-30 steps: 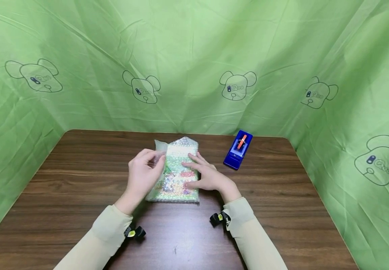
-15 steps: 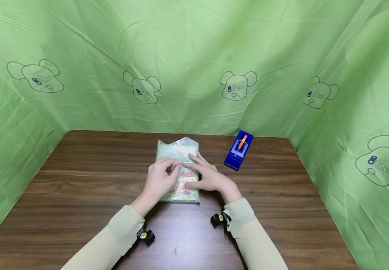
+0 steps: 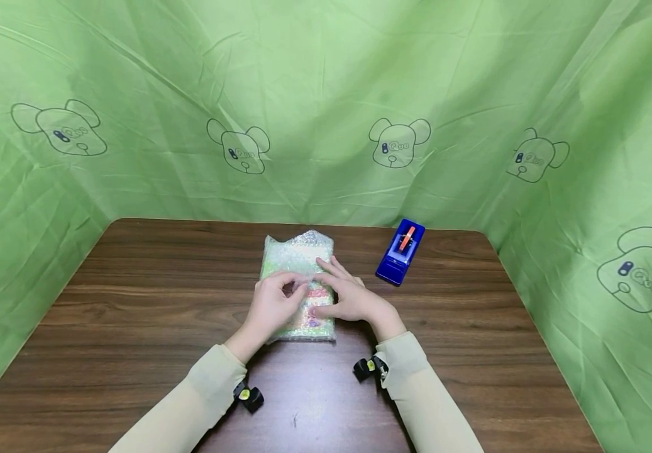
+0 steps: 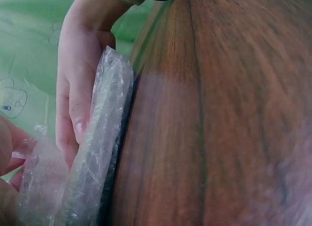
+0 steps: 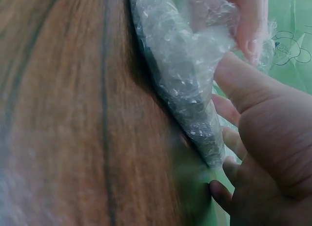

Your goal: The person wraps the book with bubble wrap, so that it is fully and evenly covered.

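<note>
A flat item with colourful print lies on the table, wrapped in clear bubble wrap. My left hand pinches the loose edge of the wrap between thumb and fingers, over the middle of the package. In the left wrist view that bubble wrap flap stands up from the package. My right hand rests on the package's right side with its fingers spread. The right wrist view shows the right hand's thumb against the wrap. What exactly the wrapped item is cannot be made out.
A blue tape dispenser with an orange part stands at the back right of the brown wooden table. Green cloth with printed bear heads hangs behind and at both sides.
My left hand has moved right, drawing the flap of bubble wrap from the package's left side across its top. The right hand has stayed in place.
</note>
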`<state>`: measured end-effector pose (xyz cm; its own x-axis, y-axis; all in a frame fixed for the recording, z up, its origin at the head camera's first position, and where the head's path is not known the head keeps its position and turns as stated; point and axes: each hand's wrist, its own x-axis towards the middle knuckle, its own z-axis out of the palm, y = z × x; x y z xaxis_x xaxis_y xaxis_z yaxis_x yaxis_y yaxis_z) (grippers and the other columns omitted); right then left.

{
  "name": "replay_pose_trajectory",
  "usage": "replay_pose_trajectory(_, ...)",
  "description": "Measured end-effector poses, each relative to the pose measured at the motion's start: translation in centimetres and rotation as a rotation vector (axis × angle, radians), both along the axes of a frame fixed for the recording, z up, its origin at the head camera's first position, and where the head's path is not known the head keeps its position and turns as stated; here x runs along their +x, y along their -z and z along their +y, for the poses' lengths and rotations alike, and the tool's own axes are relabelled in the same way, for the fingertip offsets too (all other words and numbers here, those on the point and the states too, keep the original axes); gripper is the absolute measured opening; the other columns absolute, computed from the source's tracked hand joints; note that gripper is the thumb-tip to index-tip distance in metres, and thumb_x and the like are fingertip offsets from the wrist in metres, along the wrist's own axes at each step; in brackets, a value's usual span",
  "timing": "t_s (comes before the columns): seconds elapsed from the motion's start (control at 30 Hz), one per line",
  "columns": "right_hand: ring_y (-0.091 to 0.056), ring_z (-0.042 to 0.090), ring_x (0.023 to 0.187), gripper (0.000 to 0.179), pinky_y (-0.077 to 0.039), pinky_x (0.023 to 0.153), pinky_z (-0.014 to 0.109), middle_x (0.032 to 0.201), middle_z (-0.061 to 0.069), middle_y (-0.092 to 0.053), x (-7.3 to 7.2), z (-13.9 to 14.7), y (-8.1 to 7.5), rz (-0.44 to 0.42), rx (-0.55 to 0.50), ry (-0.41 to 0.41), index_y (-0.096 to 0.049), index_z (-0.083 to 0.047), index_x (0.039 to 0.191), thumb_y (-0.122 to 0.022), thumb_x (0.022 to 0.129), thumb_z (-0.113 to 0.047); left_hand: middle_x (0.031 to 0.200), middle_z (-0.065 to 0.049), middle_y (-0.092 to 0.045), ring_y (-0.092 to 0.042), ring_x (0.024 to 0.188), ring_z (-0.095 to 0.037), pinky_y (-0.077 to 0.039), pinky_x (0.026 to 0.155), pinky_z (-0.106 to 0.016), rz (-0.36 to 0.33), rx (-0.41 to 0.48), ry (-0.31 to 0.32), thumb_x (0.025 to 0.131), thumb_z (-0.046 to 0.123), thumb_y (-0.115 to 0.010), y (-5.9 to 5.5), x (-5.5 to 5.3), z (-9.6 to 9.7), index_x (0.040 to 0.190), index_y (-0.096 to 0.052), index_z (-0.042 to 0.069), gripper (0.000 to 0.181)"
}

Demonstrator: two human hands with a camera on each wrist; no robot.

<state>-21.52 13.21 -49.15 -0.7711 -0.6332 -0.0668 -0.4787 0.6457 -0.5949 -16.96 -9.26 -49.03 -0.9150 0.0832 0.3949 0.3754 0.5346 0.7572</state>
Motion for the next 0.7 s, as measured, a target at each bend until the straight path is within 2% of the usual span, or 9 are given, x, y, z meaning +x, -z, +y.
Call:
replay_pose_trajectory(0.17,0.003,0.028,0.17,0.068,-0.008,0.121,0.086,0.184,-0.003,-0.013,-0.04,-0.07,-0.1,-0.027,0.004,0.005,-0.055,-0.027,0.157,-0.081,0.098,-0.05,0.092,0.002,-0.077,-0.066,0.081,-0.011,-0.059,0.075,-0.031,-0.058,-0.001,0.04,0.097,0.01,-0.082,0.38,-0.4,-0.06,0.109,-0.087,0.012,0.013)
replay_pose_trajectory(0.33,0.004,0.027,0.17,0.066,-0.01,0.121,0.086,0.184,-0.004,-0.012,-0.1,-0.15,0.1,-0.021,0.014,0.008,-0.057,-0.022,0.152,-0.08,0.099,-0.052,0.099,0.0,-0.081,-0.069,0.081,-0.009,-0.062,0.077,-0.03,-0.135,0.015,0.1,0.098,0.01,-0.081,0.57,-0.72,-0.15,0.11,-0.085,0.011,0.013)
replay_pose_trajectory(0.4,0.003,0.027,0.17,0.072,-0.01,0.122,0.086,0.184,-0.003,-0.012,-0.11,-0.17,0.24,-0.014,0.015,0.009,-0.053,-0.019,0.157,-0.08,0.099,-0.052,0.1,0.0,-0.082,-0.069,0.08,-0.009,-0.062,0.075,-0.03,-0.171,0.012,0.125,0.099,0.011,-0.08,0.56,-0.83,-0.23,0.111,-0.085,0.01,0.013)
replay_pose_trajectory(0.6,-0.002,0.03,0.17,0.104,-0.018,0.122,0.083,0.184,0.001,-0.015,-0.16,-0.17,0.65,0.0,-0.021,0.028,-0.026,-0.017,0.175,-0.086,0.095,-0.046,0.092,0.006,-0.078,-0.07,0.081,-0.006,-0.062,0.078,-0.028,-0.231,-0.042,0.188,0.1,0.021,-0.078,0.44,-1.05,-0.11,0.11,-0.084,0.011,0.015)
replay_pose_trajectory(0.7,-0.005,0.033,0.169,0.106,-0.022,0.121,0.082,0.183,0.003,-0.019,-0.09,-0.14,0.57,0.014,-0.041,0.03,-0.025,-0.02,0.174,-0.089,0.093,-0.041,0.089,0.009,-0.076,-0.069,0.08,-0.006,-0.06,0.078,-0.027,-0.246,-0.071,0.207,0.097,0.022,-0.074,0.15,-0.99,-0.01,0.108,-0.085,0.013,0.018)
